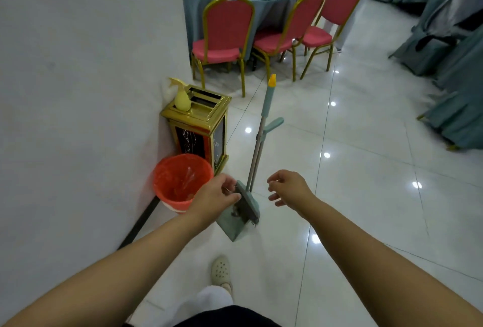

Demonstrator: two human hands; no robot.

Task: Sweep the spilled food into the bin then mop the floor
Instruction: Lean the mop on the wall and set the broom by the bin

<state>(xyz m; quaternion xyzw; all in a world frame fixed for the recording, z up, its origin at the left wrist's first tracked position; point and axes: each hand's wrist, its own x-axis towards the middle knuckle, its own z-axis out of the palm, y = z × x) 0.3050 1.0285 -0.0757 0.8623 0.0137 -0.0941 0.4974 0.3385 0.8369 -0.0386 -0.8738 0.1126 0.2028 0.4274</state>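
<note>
Our left hand [217, 196] pinches the top edge of the broom head [247, 202], which stands nested in the dustpan [232, 227] with dark debris on it; our right hand [287, 186] hovers beside the 2 handles [257, 148], fingers loosely curled, empty. We should grip both handles before lifting. The red bin [180, 180] sits just left, by the wall [78, 91]; open floor [366, 196] lies right.

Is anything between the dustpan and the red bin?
Nothing visible. The dustpan stands on the floor just right of the red bin, with only the left hand reaching across that gap to the broom head. The gold bin is behind, not between.
</note>
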